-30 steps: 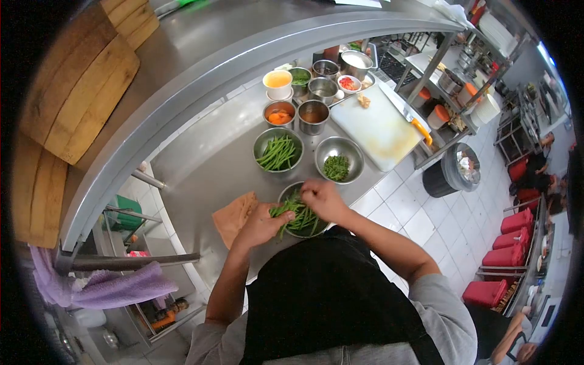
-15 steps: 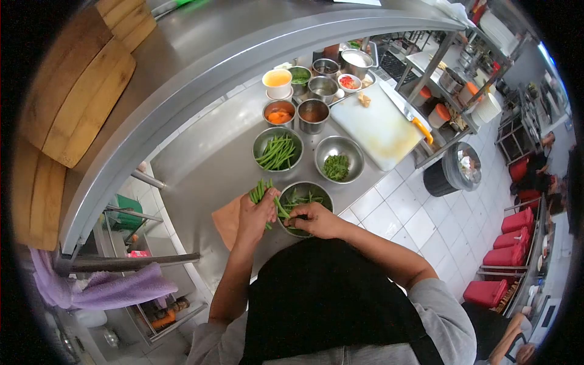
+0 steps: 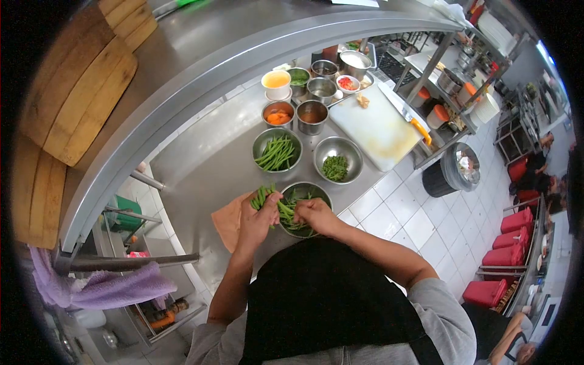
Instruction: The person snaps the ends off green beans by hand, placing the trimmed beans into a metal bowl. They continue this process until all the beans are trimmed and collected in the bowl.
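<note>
My left hand [image 3: 260, 214] is closed around a bunch of green beans [image 3: 263, 196], just left of the nearest metal bowl [image 3: 328, 198]. Over that bowl is my right hand [image 3: 316, 216], its fingers pressed together; whether they pinch a bean is too small to tell. Green beans lie inside the bowl beneath both hands. Farther back stands a metal bowl with more green beans [image 3: 277, 154], and to its right a bowl holds small chopped green pieces [image 3: 335, 168]. A brown cloth or paper [image 3: 227, 224] lies left of my left hand.
Behind the bowls stand pots and tubs, including one with orange pieces [image 3: 278, 117]. A white cutting board [image 3: 371, 131] at the right bears a knife with a yellow handle [image 3: 421, 131]. A metal shelf [image 3: 201, 52] arches across the upper left. A bin [image 3: 441, 176] stands right.
My right hand has risen slightly and shifted right, away from my left hand. My left hand has turned a little, still around the beans.
</note>
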### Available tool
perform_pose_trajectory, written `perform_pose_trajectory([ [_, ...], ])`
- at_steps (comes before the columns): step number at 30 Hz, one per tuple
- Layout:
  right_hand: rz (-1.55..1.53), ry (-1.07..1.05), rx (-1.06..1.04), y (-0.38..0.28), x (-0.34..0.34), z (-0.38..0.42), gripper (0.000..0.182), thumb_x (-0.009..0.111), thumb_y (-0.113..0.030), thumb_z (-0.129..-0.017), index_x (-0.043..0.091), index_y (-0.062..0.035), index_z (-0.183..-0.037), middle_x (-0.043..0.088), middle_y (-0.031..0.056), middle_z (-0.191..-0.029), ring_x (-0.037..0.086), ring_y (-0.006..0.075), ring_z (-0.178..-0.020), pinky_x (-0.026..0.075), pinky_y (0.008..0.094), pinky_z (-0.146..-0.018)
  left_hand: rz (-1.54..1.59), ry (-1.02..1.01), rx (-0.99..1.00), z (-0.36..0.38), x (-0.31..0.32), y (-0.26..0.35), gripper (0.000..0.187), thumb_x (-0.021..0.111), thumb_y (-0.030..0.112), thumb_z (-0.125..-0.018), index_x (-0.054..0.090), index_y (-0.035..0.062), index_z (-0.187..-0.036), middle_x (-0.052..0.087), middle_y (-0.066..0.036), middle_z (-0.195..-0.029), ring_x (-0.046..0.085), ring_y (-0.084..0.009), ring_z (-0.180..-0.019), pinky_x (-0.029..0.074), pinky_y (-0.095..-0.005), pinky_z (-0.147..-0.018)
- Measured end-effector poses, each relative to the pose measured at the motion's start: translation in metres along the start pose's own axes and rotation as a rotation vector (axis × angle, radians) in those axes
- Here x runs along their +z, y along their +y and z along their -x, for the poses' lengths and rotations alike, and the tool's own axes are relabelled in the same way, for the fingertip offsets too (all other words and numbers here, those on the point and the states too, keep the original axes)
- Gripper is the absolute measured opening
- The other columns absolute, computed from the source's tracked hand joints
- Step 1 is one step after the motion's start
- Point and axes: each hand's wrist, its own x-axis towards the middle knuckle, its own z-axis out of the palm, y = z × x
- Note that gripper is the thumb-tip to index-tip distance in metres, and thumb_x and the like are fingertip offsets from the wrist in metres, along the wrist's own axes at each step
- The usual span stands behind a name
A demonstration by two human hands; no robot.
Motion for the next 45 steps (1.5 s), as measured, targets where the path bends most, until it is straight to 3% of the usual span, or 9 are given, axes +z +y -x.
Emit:
perform_pose_trajectory([
  [16,-0.453,-0.2,0.182,-0.027,0.0,0.006,0.024,0.052,-0.013,-0.091,0.068,0.0015,-0.102,0.059,-0.0003,-0.08,0.047,0.0064,-0.063,0.035,0.0221,-0.054,-0.021,0.093,0.084,0.0,0.005,-0.008,0.017,0.057,0.014,-0.103,0.063,-0.0023,-0.103,0.052,0.0,-0.067,0.046,-0.0057,-0.057,0.04,-0.023,-0.052],
  [23,-0.065,0.228,-0.052,-0.012,-0.021,-0.022,0.024,0.053,-0.02,-0.089,0.065,-0.0006,-0.082,0.058,0.0055,-0.07,0.055,0.0149,-0.066,0.045,0.0307,-0.062,0.069,0.13,0.116,0.016,0.014,-0.004,0.017,0.056,0.014,-0.103,0.06,-0.0024,-0.102,0.045,0.001,-0.062,0.042,-0.009,-0.053,0.041,-0.0267,-0.053],
  [24,0.463,0.288,-0.381,-0.024,-0.045,-0.026,0.028,0.052,-0.023,-0.091,0.065,-0.0003,-0.08,0.06,0.0068,-0.071,0.055,0.0143,-0.066,0.045,0.0297,-0.064,0.204,0.206,0.163,0.019,0.014,-0.003,0.019,0.057,0.016,-0.103,0.061,-0.0022,-0.102,0.044,0.001,-0.063,0.042,-0.0097,-0.054,0.041,-0.027,-0.054],
  [25,0.031,0.362,-0.164,-0.038,-0.059,-0.029,0.027,0.05,-0.02,-0.092,0.067,-0.0008,-0.084,0.061,0.0082,-0.074,0.057,0.0156,-0.064,0.045,0.0297,-0.063,0.204,0.211,0.158,0.019,0.008,0.0,0.019,0.057,0.016,-0.103,0.061,-0.0022,-0.102,0.044,0.001,-0.063,0.042,-0.0097,-0.054,0.041,-0.027,-0.054],
  [28,0.031,0.485,-0.281,-0.046,-0.106,-0.046,0.024,0.049,-0.013,-0.09,0.071,-0.0028,-0.092,0.066,0.0126,-0.083,0.064,0.0248,-0.075,0.05,0.0346,-0.068,0.433,0.282,0.12,0.014,-0.024,0.007,0.022,0.054,0.02,-0.104,0.059,-0.0013,-0.104,0.049,-0.001,-0.07,0.047,-0.0113,-0.06,0.044,-0.0263,-0.056],
  [33,1.358,0.735,-0.609,0.019,-0.156,-0.065,0.019,0.062,-0.01,-0.082,0.071,-0.0012,-0.097,0.067,0.0214,-0.091,0.065,0.038,-0.085,0.052,0.0434,-0.078,0.387,0.382,-0.041,0.004,-0.056,-0.007,0.021,0.058,0.025,-0.102,0.058,0.0042,-0.103,0.053,-0.001,-0.08,0.055,-0.0136,-0.074,0.047,-0.0297,-0.061],
  [38,0.885,0.286,-0.359,-0.006,-0.07,-0.041,0.023,0.065,-0.021,-0.086,0.069,0.0006,-0.093,0.066,0.0242,-0.087,0.065,0.0413,-0.082,0.053,0.0482,-0.077,0.544,0.388,-0.1,0.005,-0.047,-0.031,0.021,0.054,0.022,-0.104,0.057,0.0021,-0.099,0.054,-0.005,-0.081,0.056,-0.015,-0.073,0.051,-0.0334,-0.063],
  [40,0.797,0.222,-0.071,-0.008,-0.036,-0.04,0.027,0.068,-0.026,-0.088,0.07,0.0006,-0.087,0.067,0.0241,-0.082,0.065,0.0427,-0.079,0.053,0.0507,-0.074,0.518,0.309,-0.132,0.001,-0.051,-0.052,0.022,0.055,0.023,-0.104,0.057,0.0018,-0.099,0.054,-0.004,-0.08,0.055,-0.0149,-0.071,0.051,-0.0332,-0.062],
  [45,0.708,0.304,-0.129,0.045,-0.009,-0.062,0.032,0.073,-0.032,-0.085,0.071,0.0,-0.083,0.068,0.0239,-0.081,0.067,0.0423,-0.079,0.052,0.0506,-0.073,0.042,0.123,-0.365,-0.013,-0.056,-0.091,0.018,0.062,0.021,-0.099,0.059,0.0042,-0.094,0.047,0.002,-0.063,0.047,-0.011,-0.05,0.045,-0.0305,-0.046],
])
